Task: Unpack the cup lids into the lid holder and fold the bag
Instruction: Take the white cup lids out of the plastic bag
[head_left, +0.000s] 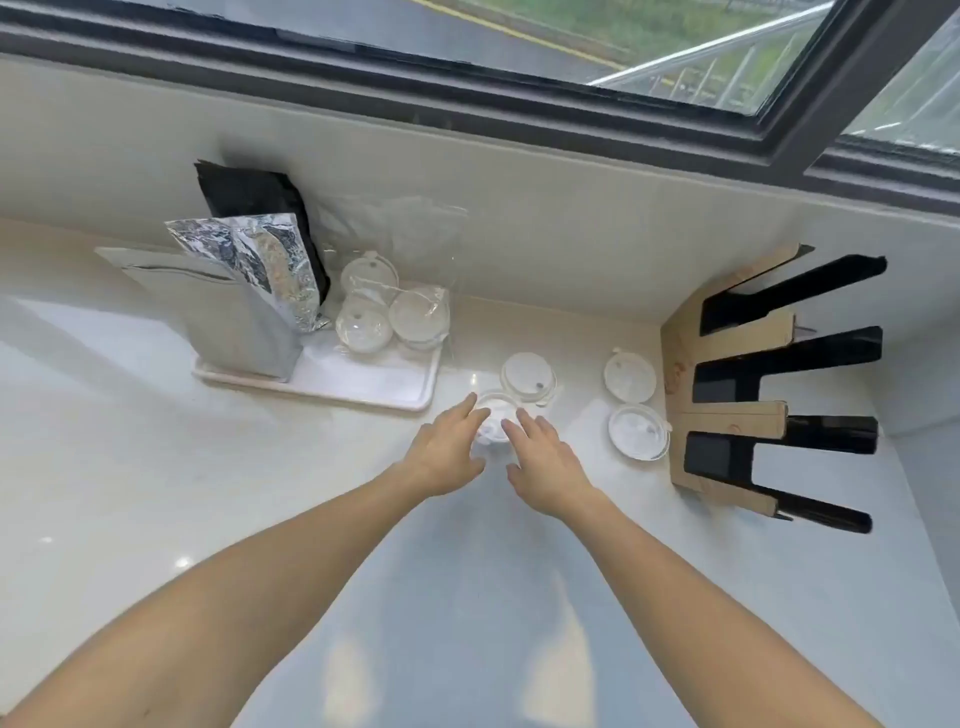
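Flat on the counter (156, 493), middle: white round lid (492, 415), no long axis, between left hand (449, 452) and right hand (545, 462), fingers straight, touching, not gripping. More lids (631, 376) right, beside lid holder (727, 384). Clear bag (415, 244) far left on tray (363, 384). Open room near.

café-style counter (156, 493), foil coffee bags (244, 312), window (571, 47)

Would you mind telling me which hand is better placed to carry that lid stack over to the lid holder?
Right, probably. Both hands flank the lid stack, but the right hand sits on the side facing the lid holder, so it has an open path; the left hand would cross over.
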